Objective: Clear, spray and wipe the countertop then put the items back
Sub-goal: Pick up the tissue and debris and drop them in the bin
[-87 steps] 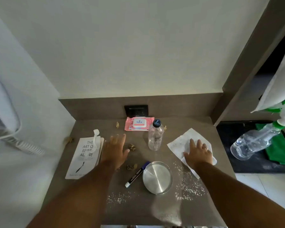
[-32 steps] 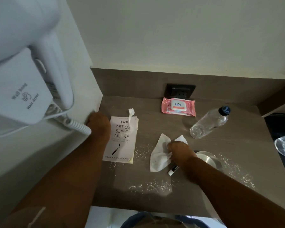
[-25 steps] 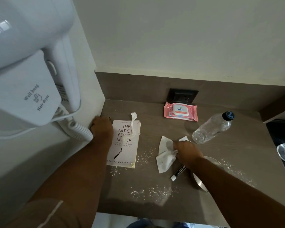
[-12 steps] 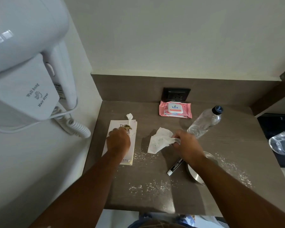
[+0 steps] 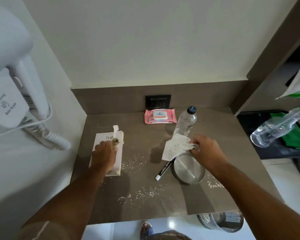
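Observation:
On the brown countertop (image 5: 142,203) my left hand (image 5: 105,154) hovers over a white book (image 5: 117,163), pinching brown dry scraps (image 5: 116,142) in its fingertips. My right hand (image 5: 205,151) holds a crumpled white tissue (image 5: 176,148) above a round steel tin (image 5: 189,170). A black marker (image 5: 164,168) lies left of the tin. Behind stand a clear water bottle (image 5: 186,122) and a pink wipes pack (image 5: 160,116). White crumbs (image 5: 142,193) are scattered across the counter.
A wall-hung hair dryer (image 5: 10,94) with a coiled cord juts out at the left. A spray bottle (image 5: 277,129) and green cloth (image 5: 294,137) lie on a dark shelf to the right. A steel mesh bin (image 5: 222,220) stands below the counter's front edge.
My left hand left the wall corner and came over the book with brown scraps in its fingers. My right hand carried the tissue rightward, up off the counter, above the tin.

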A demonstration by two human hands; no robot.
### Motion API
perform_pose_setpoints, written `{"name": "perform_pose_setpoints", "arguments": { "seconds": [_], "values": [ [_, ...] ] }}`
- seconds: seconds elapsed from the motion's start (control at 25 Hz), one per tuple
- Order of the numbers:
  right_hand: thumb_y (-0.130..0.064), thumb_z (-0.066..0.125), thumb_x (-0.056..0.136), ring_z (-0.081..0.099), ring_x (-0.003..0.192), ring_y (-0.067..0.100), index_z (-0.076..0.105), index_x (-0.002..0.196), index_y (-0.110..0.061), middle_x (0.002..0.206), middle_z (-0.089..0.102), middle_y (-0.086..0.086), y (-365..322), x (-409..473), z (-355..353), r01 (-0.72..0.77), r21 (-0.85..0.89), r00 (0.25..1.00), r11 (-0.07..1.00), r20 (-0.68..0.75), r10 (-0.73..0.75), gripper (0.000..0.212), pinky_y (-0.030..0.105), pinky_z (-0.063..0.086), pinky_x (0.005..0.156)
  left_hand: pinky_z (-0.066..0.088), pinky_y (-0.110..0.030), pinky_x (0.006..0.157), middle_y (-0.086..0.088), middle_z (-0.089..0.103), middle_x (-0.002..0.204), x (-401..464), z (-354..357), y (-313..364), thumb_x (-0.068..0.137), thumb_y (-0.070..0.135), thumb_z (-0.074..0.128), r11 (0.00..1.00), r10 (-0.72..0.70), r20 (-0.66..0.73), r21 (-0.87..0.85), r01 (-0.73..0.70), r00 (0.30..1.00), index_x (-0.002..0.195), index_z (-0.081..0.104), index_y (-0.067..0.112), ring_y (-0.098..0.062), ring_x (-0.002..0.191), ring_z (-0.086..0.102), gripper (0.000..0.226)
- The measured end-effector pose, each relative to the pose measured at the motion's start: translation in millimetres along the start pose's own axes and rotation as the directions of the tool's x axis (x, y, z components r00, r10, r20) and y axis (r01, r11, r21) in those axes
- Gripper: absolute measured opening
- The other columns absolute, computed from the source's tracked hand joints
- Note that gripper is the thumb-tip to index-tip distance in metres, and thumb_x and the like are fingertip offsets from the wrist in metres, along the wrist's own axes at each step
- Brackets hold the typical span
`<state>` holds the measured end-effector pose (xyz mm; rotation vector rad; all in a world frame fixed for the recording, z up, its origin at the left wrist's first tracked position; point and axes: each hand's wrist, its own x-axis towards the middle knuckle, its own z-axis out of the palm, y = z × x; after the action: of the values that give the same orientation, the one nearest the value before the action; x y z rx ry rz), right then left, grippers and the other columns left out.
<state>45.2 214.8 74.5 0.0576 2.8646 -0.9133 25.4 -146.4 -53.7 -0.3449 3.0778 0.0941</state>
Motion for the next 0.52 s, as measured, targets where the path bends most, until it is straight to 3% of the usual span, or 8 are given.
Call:
{"name": "perform_pose_setpoints", "arguments": {
  "seconds": [0.12,0.24,0.32,0.4,0.52],
  "values": [
    [-0.012,0.066,0.086,0.061,0.073,0.007,0.064,0.08,-0.026,0.078,0.065,-0.01,26,-7,-23,0.018,0.018,0.999,1.0,-0.029,-0.017,0.015,0.027,0.054,0.062,0.051,-0.045,0.084,-0.014,0.059,0.116,8,-13,11,0.1,0.036,0.039,0.997,-0.002,0.145,0.071,-0.009,0.989,0.118,0.052,0.011,-0.031,0.102,0.059,0.033],
    [-0.014,0.069,0.084,0.058,0.066,0.005,0.062,0.075,-0.028,0.072,0.063,-0.01,63,-15,-48,0.037,0.034,0.997,0.999,-0.068,-0.035,0.018,0.022,0.042,0.052,0.049,-0.044,0.092,-0.016,0.058,0.124,6,-38,29,0.1,0.022,0.032,0.988,-0.066,0.288,0.153,0.022,0.955,0.126,0.049,0.01,-0.032,0.112,0.058,0.034],
    [-0.019,0.071,0.083,0.057,0.062,0.004,0.059,0.072,-0.029,0.068,0.062,-0.012,98,-21,-70,0.041,0.067,0.994,0.997,-0.109,-0.033,0.02,0.02,0.036,0.049,0.051,-0.043,0.086,-0.018,0.063,0.116,-16,-56,55,0.096,0.012,0.035,0.993,-0.088,0.218,0.095,0.069,0.972,0.117,0.053,0.006,-0.035,0.105,0.062,0.027],
    [-0.024,0.073,0.084,0.058,0.059,0.003,0.058,0.071,-0.031,0.065,0.062,-0.014,136,-31,-88,0.021,0.131,0.992,0.991,-0.126,-0.004,0.021,0.02,0.036,0.048,0.05,-0.038,0.067,-0.013,0.067,0.092,-57,-77,99,0.092,0.002,0.042,0.998,-0.024,0.089,-0.054,0.029,0.996,0.099,0.055,0.008,-0.034,0.087,0.067,0.016],
    [-0.027,0.077,0.081,0.059,0.055,0.001,0.061,0.07,-0.031,0.063,0.064,-0.014,186,-44,-100,-0.006,0.289,0.996,0.957,-0.086,0.032,0.02,0.022,0.038,0.049,0.04,-0.035,0.061,-0.011,0.062,0.081,-128,-92,177,0.1,0.014,0.042,0.965,0.085,0.011,-0.249,-0.08,0.996,0.098,0.054,0.005,-0.032,0.075,0.063,0.015]
  ]
}}
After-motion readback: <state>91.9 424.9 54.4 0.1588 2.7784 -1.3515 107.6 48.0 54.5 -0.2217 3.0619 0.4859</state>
